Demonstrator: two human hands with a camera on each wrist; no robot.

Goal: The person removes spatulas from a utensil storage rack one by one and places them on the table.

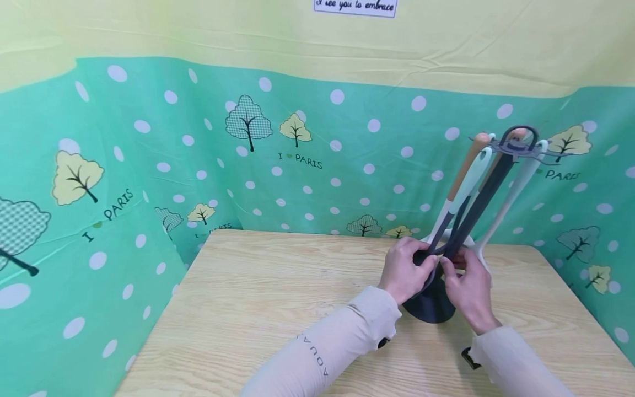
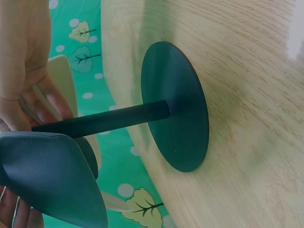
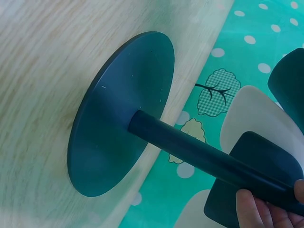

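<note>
Fingers of the right hand (image 1: 468, 284) pinch the pole (image 3: 190, 151) of a black stand (image 1: 430, 309), and fingers of the left hand (image 1: 403, 270) curl round a dark spoon (image 2: 47, 173). Tools (image 1: 470, 179) already hang from the stand's top; what is left to do, I cannot tell. The stand is on the wooden table (image 1: 297, 275), near a green cloth (image 1: 278, 204).

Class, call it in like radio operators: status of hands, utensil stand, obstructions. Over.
Left hand holding black utensil. Right hand gripping pole. Utensil stand loaded. Other hanging utensils close to both hands.
</note>
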